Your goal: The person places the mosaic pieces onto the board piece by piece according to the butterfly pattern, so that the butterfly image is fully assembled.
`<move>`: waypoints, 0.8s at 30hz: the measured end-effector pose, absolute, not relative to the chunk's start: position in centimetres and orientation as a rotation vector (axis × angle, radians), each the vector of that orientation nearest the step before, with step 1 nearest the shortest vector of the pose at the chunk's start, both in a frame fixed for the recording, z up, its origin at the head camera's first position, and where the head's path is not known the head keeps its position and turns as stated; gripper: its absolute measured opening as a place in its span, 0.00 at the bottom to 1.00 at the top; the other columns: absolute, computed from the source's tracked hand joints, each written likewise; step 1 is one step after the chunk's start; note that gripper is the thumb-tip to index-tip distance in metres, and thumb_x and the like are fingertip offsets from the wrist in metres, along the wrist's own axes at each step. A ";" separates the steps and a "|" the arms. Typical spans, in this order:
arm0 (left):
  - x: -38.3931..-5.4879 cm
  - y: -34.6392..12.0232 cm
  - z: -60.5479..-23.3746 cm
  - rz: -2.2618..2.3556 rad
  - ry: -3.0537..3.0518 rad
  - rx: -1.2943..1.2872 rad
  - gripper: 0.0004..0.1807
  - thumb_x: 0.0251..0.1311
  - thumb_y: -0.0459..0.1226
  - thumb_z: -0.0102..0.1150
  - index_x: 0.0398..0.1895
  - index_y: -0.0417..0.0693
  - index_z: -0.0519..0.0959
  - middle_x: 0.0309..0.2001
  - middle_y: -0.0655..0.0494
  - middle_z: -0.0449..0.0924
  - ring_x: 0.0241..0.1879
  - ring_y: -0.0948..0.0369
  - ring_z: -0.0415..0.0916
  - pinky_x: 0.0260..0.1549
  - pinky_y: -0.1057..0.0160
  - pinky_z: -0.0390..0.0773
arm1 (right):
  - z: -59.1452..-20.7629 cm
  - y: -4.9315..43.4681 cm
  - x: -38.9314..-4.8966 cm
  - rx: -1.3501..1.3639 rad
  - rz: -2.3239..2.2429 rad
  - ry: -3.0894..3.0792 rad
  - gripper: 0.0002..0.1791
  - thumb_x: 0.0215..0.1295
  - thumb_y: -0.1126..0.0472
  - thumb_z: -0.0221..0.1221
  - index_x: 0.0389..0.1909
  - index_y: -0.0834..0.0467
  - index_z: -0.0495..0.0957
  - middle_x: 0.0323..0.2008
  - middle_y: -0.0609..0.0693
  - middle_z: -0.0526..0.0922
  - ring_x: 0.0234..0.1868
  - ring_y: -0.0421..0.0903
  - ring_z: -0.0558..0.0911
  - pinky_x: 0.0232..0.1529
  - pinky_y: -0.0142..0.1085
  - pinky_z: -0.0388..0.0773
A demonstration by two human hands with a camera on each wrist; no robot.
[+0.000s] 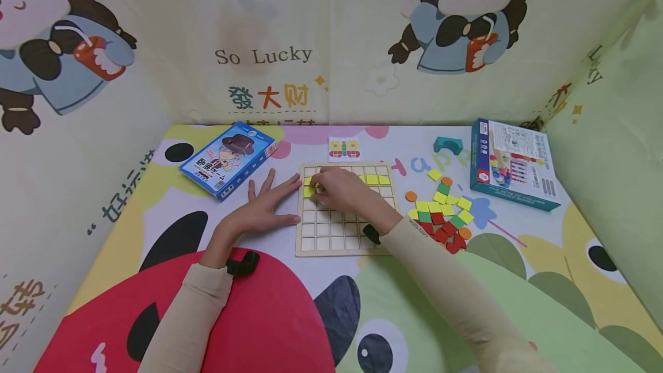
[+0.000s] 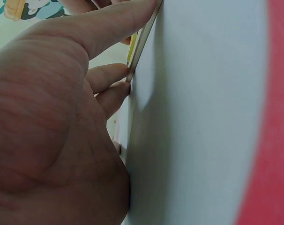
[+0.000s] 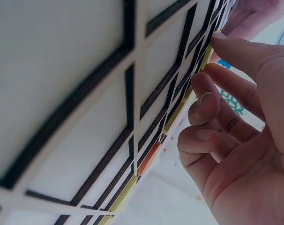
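Observation:
A wooden grid board (image 1: 336, 255) lies flat on the table, its top row partly filled with yellow square tiles (image 1: 372, 179). Over its upper left corner is my right hand (image 1: 339, 190), thumb and index finger pinching a yellow square tile (image 3: 207, 57) at the second row; the other fingers are curled in. An orange-red tile (image 3: 149, 158) shows farther along the row in the right wrist view. My left hand (image 1: 264, 206) is spread beside the board, with thumb (image 2: 118, 26) and fingertips against its left edge. The right hand hides part of the upper rows.
Loose yellow, green, red and orange pieces (image 1: 440, 209) lie right of the board. Behind it is a butterfly pattern card (image 1: 344, 149). A blue game box (image 1: 228, 160) stands back left; another box (image 1: 513, 166) and a teal arch block (image 1: 448, 144) are back right.

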State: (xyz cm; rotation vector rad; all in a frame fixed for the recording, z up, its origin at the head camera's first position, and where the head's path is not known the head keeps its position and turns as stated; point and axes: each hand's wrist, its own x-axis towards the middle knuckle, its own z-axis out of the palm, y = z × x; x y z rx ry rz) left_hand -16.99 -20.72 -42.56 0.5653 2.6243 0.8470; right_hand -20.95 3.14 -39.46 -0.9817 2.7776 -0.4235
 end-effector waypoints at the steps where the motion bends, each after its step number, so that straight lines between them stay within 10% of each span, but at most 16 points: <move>1: -17.0 -20.7 -42.6 0.849 2.624 0.565 0.51 0.64 0.55 0.69 0.86 0.62 0.55 0.88 0.54 0.46 0.86 0.39 0.17 0.72 0.22 0.13 | -39.4 3.2 -21.0 -0.980 -0.424 2.777 0.16 0.72 0.51 0.68 0.56 0.52 0.87 0.39 0.48 0.82 0.38 0.43 0.78 0.39 0.34 0.77; 24: -17.2 -20.6 -42.8 0.818 2.626 0.537 0.52 0.63 0.57 0.68 0.87 0.66 0.53 0.89 0.60 0.44 0.87 0.42 0.16 0.74 0.24 0.13 | -38.6 14.6 -20.6 -0.763 -0.570 2.860 0.14 0.74 0.57 0.66 0.55 0.56 0.88 0.43 0.51 0.88 0.41 0.47 0.81 0.44 0.38 0.82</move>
